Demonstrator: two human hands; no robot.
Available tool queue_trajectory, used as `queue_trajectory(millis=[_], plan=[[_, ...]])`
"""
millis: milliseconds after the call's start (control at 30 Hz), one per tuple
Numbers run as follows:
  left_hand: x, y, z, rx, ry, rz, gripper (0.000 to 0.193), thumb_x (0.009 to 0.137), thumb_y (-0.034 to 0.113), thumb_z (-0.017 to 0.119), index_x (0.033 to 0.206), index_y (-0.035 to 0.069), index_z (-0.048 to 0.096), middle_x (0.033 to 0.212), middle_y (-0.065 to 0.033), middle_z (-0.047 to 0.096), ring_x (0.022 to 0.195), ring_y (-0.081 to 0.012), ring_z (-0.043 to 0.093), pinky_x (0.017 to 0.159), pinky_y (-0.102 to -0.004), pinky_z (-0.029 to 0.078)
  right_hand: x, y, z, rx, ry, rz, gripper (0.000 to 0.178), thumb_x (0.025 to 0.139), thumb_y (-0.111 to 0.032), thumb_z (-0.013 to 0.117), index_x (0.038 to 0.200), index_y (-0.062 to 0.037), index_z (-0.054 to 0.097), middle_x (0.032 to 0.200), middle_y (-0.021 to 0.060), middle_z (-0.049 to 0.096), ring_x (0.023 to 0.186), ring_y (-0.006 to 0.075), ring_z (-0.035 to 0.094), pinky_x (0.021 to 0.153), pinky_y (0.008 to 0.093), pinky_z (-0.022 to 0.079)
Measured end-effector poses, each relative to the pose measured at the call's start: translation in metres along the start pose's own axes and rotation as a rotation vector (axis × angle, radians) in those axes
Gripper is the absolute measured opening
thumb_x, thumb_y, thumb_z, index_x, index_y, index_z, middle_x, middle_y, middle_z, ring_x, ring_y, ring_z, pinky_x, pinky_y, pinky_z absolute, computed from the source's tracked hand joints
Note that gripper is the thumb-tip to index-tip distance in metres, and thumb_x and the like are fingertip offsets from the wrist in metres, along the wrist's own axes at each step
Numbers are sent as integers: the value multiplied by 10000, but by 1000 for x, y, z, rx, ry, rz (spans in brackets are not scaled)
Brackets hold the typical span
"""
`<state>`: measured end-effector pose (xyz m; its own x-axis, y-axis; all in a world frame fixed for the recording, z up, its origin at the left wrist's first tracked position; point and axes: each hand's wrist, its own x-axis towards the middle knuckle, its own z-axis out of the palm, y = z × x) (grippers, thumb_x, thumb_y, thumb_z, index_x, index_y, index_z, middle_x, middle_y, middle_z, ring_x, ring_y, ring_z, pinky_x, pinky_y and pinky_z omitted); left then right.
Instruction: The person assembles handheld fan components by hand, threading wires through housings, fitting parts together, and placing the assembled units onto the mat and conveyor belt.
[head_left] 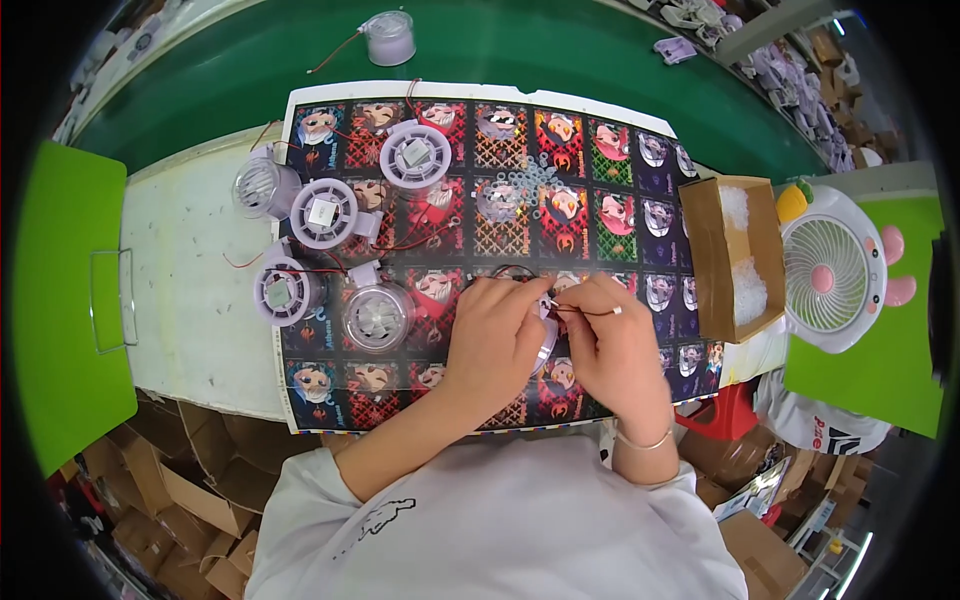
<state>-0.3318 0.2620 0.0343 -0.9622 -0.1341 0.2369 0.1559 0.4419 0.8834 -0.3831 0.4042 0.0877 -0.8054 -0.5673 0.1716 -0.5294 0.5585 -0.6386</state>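
My left hand [490, 335] is curled round the left side of a small lavender fan housing [546, 345], mostly hidden between my hands. My right hand [615, 345] works at its top with fingers pinched on thin dark wires [585, 309], which end in a small white connector [617, 311]. Left of my hands, a lavender round housing with a clear cup [378, 318] sits on the printed sheet [460, 390]. More such housings with red and black leads stand beyond it, among them a fan housing [415, 155] and another fan housing [325, 213].
Small clear rings [525, 185] lie loose beyond my hands. On the right stand a cardboard box [708, 262] holding small clear pieces and a white desk fan [835, 270] with pink ears. A green belt [230, 85] runs along the back, carrying another lavender unit [390, 40].
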Motion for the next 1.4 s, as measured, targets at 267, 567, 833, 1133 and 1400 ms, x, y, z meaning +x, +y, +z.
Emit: queue_trajectory(millis=[267,567,833,1133,1400], plan=[[1,1,0,-16,0,59,186,882,15,536,1021,21,659,901,-148,644,850,-326,595,802,-425,429,6,48,-38,-185,-146,264,53,807,-17,607,821,34,617,816,209,625,797,409,596,712,457,480],[-9,-3,-12,61,-51,81,321,896,56,491,1191,12,610,1084,-146,633,1016,-326,552,923,-449,387,-34,-12,15,99,-100,97,517,760,-117,739,1214,22,536,1163,192,541,1067,398,509,953,461,418],[-33,17,-60,82,91,284,330,823,-28,587,1147,-3,636,1104,-136,675,909,-316,592,851,-404,466,23,16,-12,256,-412,-376,501,657,77,539,1139,-33,622,1305,159,560,1187,391,495,990,467,421],[-6,19,-38,-153,-170,659,399,839,72,639,1227,34,553,988,-79,674,817,-254,637,709,-379,511,103,23,63,-259,-208,-446,115,796,-17,593,910,-12,589,875,145,532,860,343,559,759,441,487],[2,21,-45,-340,-96,313,224,843,-10,634,1066,8,627,818,-100,677,656,-260,620,593,-342,479,58,-15,-17,246,-100,-83,97,804,22,647,871,-9,583,801,111,570,658,225,574,585,326,465]])
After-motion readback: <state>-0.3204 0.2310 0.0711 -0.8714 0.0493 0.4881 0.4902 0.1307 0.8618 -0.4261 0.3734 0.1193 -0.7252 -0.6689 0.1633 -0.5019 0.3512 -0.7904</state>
